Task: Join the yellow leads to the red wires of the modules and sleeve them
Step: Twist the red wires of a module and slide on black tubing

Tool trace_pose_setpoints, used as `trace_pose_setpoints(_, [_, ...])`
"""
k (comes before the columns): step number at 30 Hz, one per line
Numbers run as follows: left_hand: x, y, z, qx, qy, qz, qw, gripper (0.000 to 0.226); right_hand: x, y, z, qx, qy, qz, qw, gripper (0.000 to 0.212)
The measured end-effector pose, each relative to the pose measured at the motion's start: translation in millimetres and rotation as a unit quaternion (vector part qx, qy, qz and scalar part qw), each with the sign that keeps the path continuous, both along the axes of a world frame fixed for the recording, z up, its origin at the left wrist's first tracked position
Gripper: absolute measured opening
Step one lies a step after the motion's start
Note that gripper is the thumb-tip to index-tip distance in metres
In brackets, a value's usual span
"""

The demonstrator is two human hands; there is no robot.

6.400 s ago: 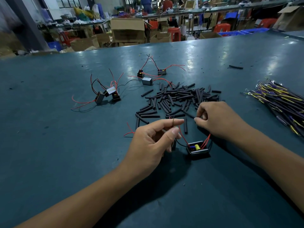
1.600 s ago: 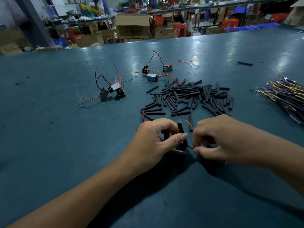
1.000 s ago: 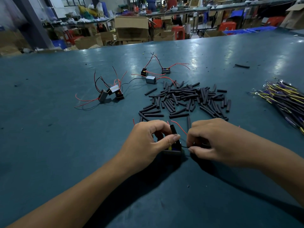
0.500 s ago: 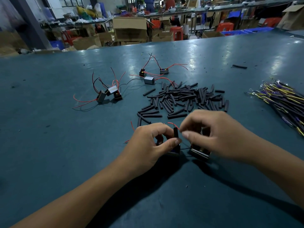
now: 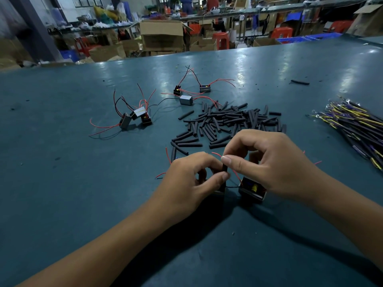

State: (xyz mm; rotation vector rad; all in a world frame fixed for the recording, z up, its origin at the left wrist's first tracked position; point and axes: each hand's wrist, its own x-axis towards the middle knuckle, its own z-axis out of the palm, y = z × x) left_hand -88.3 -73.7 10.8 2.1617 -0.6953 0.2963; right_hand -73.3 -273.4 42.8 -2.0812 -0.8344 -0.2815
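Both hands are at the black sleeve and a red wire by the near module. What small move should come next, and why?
Probably feed the red wire tip into the black sleeve. The left hand pinches the sleeve upright, the right hand pinches the wire just above it, and the wire does not look entered yet.

Count of items on the counter [image 5: 62,183], by kind.

Modules: seven in view. Three clustered at 10 o'clock [image 5: 135,118], three more at 12 o'clock [image 5: 186,94], one under the right hand [image 5: 251,190] at centre. Hands: two, left hand [image 5: 192,183] and right hand [image 5: 275,162]. Sleeves: one loose pile [image 5: 228,123] at 12 to 1 o'clock, too many and overlapped to count; one stray sleeve [image 5: 299,82] at 1 o'clock. Yellow leads: one bundle [image 5: 356,125] at 2 o'clock, strands uncountable.
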Motion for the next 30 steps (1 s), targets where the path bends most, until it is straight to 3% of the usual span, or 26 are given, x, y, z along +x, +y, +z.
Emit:
trace_pose_setpoints(6, [-0.8,-4.2,-0.1,-0.078,0.016,-0.002,0.997,0.013,-1.3,0.2,2.0,-0.001,-0.006,-0.005,1.000,0.012])
trace_pose_setpoints(19, [-1.4,-3.4,0.1,-0.034,-0.024,0.011,0.999,0.003,1.0,-4.0,3.6,-0.056,-0.096,-0.010,0.994,0.013])
trace_pose_setpoints(30, [-3.3,-4.5,-0.4,-0.038,0.017,0.011,0.999,0.005,4.4,-2.4,-2.3,-0.020,-0.048,-0.022,0.998,0.012])
